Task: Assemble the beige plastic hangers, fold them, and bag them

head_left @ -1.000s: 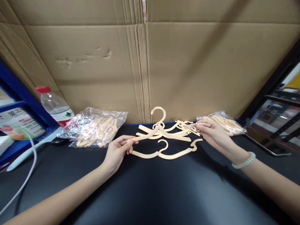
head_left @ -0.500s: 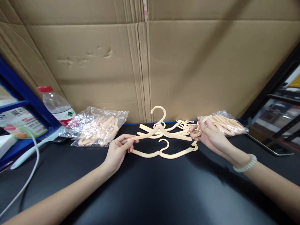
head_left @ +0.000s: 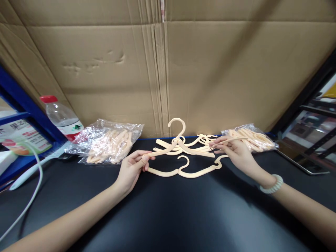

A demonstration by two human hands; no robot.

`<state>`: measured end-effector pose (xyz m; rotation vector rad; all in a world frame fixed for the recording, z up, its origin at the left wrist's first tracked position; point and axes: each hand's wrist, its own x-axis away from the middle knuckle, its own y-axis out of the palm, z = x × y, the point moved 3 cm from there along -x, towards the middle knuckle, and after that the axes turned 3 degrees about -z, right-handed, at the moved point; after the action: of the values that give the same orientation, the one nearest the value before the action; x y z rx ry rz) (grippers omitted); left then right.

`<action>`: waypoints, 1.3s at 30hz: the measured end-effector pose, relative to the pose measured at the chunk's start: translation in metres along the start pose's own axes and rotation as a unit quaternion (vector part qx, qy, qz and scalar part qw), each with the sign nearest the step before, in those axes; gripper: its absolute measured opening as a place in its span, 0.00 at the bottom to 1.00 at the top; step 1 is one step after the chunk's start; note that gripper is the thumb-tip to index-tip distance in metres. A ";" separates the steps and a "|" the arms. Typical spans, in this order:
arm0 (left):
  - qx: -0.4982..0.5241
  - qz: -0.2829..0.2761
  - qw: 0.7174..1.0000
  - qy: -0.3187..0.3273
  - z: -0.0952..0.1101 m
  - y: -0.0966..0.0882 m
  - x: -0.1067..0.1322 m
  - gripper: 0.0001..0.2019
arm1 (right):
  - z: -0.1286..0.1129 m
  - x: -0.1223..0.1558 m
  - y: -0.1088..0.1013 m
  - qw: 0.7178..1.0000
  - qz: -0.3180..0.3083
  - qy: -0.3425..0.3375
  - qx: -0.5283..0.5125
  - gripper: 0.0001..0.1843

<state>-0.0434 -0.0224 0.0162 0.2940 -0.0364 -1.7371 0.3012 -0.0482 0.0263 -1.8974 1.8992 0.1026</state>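
Note:
My left hand (head_left: 135, 167) pinches the left arm tip of a cream plastic clothes hanger (head_left: 160, 152), which is held up with its hook at the top. My right hand (head_left: 236, 154) grips a thin cream hanger piece (head_left: 232, 140), held level near the hanger's right tip but apart from it. On the black table below lies a second hanger (head_left: 196, 173), its left end partly behind my left fingers. A small curved piece (head_left: 218, 162) touches that hanger's right end. Behind the raised hanger, more hanger parts (head_left: 162, 144) lie partly hidden.
A clear bag of cream hanger parts (head_left: 110, 143) lies at left, another bag (head_left: 258, 140) at right. A red-capped bottle (head_left: 61, 119), a pale-blue handled tool (head_left: 34, 171) and a white cable (head_left: 39, 182) are at far left. Loose small pieces (head_left: 207, 139) lie at the back. Cardboard (head_left: 105, 77) stands behind.
My right hand has turned the hanger piece, which now points level to the right, and shifted slightly lower. My left hand and the raised hanger have stayed nearly still.

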 end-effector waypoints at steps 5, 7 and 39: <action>-0.002 0.001 1.000 -0.001 -0.001 0.000 0.000 0.15 | 0.005 0.001 -0.001 0.998 0.004 -0.015 0.058 0.17; -0.003 0.001 1.000 -0.001 -0.001 0.000 0.000 0.15 | 0.004 0.001 0.000 0.999 0.002 -0.005 0.049 0.17; 0.005 -0.004 1.000 0.003 0.000 0.000 0.000 0.16 | -0.008 0.014 0.019 0.869 -0.167 0.317 -0.342 0.12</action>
<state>-0.0433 -0.0227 0.0158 0.3072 -0.0403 -1.7436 0.2815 -0.0636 0.0231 -3.0238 2.0452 0.0461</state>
